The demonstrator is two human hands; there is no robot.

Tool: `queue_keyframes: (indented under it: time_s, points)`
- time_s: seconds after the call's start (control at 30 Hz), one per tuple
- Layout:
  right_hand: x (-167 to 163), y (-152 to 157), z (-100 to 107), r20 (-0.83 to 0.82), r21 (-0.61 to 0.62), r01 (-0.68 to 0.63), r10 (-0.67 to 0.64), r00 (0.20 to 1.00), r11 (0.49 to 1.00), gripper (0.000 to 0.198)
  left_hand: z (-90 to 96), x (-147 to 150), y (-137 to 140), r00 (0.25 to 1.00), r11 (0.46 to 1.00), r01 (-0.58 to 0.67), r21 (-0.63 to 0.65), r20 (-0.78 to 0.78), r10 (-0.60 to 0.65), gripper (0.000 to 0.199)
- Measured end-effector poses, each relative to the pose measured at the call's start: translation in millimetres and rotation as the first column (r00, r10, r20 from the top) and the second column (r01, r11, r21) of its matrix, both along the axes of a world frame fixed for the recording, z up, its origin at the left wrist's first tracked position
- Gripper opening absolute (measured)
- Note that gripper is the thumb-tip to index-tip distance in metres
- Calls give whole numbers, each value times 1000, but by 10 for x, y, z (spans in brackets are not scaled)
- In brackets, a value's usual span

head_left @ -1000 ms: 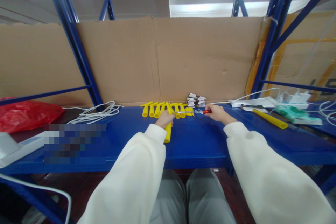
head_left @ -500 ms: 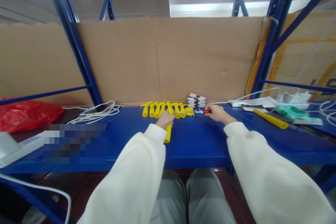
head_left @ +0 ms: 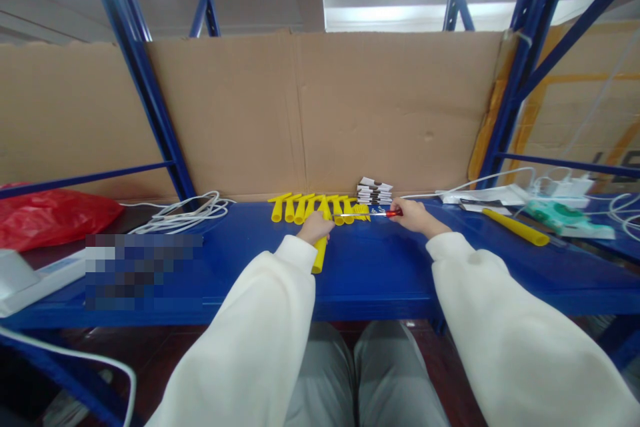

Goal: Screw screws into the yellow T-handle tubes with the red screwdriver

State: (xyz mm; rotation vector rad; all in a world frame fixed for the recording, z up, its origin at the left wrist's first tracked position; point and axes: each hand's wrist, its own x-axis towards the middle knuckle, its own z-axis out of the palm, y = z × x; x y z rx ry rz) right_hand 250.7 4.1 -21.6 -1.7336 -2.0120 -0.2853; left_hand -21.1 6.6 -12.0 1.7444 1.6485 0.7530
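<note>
My left hand is closed around a yellow T-shaped plastic tool, whose tubular handle points toward me. In my right hand is a screwdriver with a red handle; its thin shaft runs left, level, with the tip end at the head of the tool. Whether the tip sits in a screw is too small to tell. Behind my hands, several matching yellow tools stand in a row along the cardboard. Small yellow pieces lie beneath the screwdriver's shaft, at the row's right end.
A stack of small black-and-white boxes stands against the cardboard wall. To the right lie a yellow tube, a green-and-white packet and white cables. Coiled white cable and a red bag are on the left.
Hardly anything differs. Both hands stay in place on the yellow tool and the screwdriver; the screwdriver's shaft looks very slightly lower by its tip.
</note>
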Motion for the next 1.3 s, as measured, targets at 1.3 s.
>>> queue_keyframes:
  time_s: [1.3]
  points:
    - [-137, -129, 95, 118, 93, -41, 30, 993, 995, 8, 76, -20, -2, 996, 991, -18, 136, 94, 5, 16]
